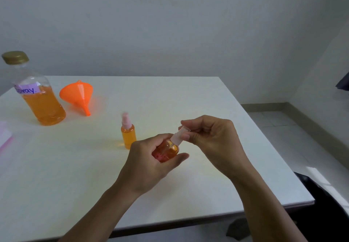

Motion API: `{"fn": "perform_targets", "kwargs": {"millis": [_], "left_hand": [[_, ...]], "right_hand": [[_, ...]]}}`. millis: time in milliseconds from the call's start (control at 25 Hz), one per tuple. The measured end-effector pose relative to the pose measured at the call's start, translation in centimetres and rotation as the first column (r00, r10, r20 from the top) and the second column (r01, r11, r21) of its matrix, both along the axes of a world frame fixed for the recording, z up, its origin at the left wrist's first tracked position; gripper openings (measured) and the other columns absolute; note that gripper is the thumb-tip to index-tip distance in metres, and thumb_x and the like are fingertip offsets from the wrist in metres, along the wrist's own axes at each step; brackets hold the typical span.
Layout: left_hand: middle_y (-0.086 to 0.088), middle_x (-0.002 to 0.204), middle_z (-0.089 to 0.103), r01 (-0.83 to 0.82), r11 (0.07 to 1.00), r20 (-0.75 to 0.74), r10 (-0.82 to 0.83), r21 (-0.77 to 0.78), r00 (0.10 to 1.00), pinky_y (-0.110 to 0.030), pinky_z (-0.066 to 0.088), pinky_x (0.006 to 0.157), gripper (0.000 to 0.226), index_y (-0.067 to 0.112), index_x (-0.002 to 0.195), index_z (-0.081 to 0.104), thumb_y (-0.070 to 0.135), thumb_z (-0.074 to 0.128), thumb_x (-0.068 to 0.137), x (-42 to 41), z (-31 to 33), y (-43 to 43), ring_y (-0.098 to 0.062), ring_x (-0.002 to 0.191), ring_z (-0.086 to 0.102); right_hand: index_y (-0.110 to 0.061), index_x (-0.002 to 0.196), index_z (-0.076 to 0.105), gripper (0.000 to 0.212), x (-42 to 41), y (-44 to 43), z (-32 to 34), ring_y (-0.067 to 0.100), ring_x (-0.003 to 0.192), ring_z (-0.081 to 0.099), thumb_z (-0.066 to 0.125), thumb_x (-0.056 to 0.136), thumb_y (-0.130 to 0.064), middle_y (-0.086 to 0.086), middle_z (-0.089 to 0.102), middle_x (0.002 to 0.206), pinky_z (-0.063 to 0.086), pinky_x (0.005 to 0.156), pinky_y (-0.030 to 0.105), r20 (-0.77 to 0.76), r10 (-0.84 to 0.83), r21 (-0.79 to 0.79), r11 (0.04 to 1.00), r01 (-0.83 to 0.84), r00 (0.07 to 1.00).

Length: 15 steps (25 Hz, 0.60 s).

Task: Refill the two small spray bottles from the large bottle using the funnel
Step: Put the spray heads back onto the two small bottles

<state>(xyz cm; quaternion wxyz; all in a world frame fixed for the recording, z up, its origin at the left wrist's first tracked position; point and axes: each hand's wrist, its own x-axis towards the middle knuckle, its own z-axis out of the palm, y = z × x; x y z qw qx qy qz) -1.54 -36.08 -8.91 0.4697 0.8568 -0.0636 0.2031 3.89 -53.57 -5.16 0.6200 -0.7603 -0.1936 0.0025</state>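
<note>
— State of the hands?
— The left hand (151, 158) grips a tilted small spray bottle (167, 152) above the worktop (207, 98); the right hand (211, 139) pinches its pink spray head (178, 138).
— Other items?
— The second spray bottle (128, 134) stands upright just beyond the left hand. The capped large bottle (41, 100) and the funnel (77, 94), on its side, are at far left.

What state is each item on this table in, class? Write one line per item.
Large bottle: upright, capped, about half full.
Funnel: lying on its side, untouched.
Standing spray bottle: upright, capped, full.
Held spray bottle: tilted, filled.
Left hand: grips the held spray bottle.
Right hand: pinches its spray top.
</note>
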Motion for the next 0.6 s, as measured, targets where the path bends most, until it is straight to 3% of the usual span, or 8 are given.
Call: {"fn": "perform_targets", "kwargs": {"millis": [200, 280, 400, 480, 600], "left_hand": [[0.025, 0.071, 0.06, -0.004, 1.0, 0.031, 0.004, -0.023, 0.999, -0.007, 0.042, 0.06, 0.041, 0.026, 0.107, 0.072, 0.047, 0.08, 0.073, -0.6, 0.0, 0.7, -0.007, 0.069, 0.061], [0.017, 0.077, 0.064, 0.006, 1.0, 0.02, -0.006, -0.016, 1.0, -0.012, 0.047, 0.061, 0.039, 0.029, 0.106, 0.069, 0.051, 0.078, 0.075, -1.2, 0.3, 1.0, -0.012, 0.074, 0.064], [0.009, 0.08, 0.065, 0.006, 0.997, -0.017, -0.008, -0.075, 1.0, -0.02, 0.052, 0.065, 0.036, 0.032, 0.106, 0.061, 0.06, 0.065, 0.084, -2.7, 1.4, 2.5, -0.015, 0.076, 0.066], [0.015, 0.085, 0.065, -0.005, 0.98, -0.038, -0.002, -0.2, 0.999, -0.019, 0.051, 0.072, 0.037, 0.033, 0.118, 0.056, 0.055, 0.056, 0.089, -4.0, 2.3, 4.6, -0.01, 0.08, 0.066], [0.009, 0.106, 0.062, -0.09, 0.928, -0.072, 0.068, -0.361, 0.995, -0.029, 0.05, 0.092, 0.045, 0.034, 0.134, 0.045, 0.045, 0.051, 0.091, -4.8, 2.5, 9.8, -0.012, 0.099, 0.063]], "right_hand": [[-0.022, 0.085, 0.081, 0.023, -0.8, 1.3, 0.3, 0.007, 0.092, 0.078, 0.078, 0.083, 0.0, -0.01, 0.081, 0.082, 0.06, 0.093, 0.028, 0.071, 0.055, 0.016, 0.998, -0.056, 0.996], [-0.02, 0.097, 0.08, 0.02, -0.8, 0.9, 0.6, 0.009, 0.097, 0.077, 0.078, 0.082, -0.008, -0.006, 0.082, 0.093, 0.06, 0.091, 0.026, 0.026, 0.123, 0.074, 0.989, -0.125, 0.992], [-0.023, 0.129, 0.069, 0.043, -0.3, 0.1, 0.9, 0.013, 0.108, 0.074, 0.071, 0.087, -0.02, -0.007, 0.078, 0.116, 0.061, 0.088, 0.026, -0.04, 0.15, 0.111, 0.983, -0.145, 0.988], [-0.027, 0.131, 0.066, 0.037, -0.1, 0.4, 0.6, 0.015, 0.104, 0.075, 0.067, 0.094, -0.02, -0.01, 0.078, 0.114, 0.062, 0.085, 0.029, -0.046, 0.06, 0.061, 0.996, -0.058, 0.997], [-0.034, 0.116, 0.072, 0.024, -0.4, 1.4, -0.5, 0.009, 0.091, 0.076, 0.068, 0.096, -0.021, -0.016, 0.08, 0.099, 0.062, 0.086, 0.033, -0.048, 0.008, -0.188, 0.982, -0.017, 0.999]]}}
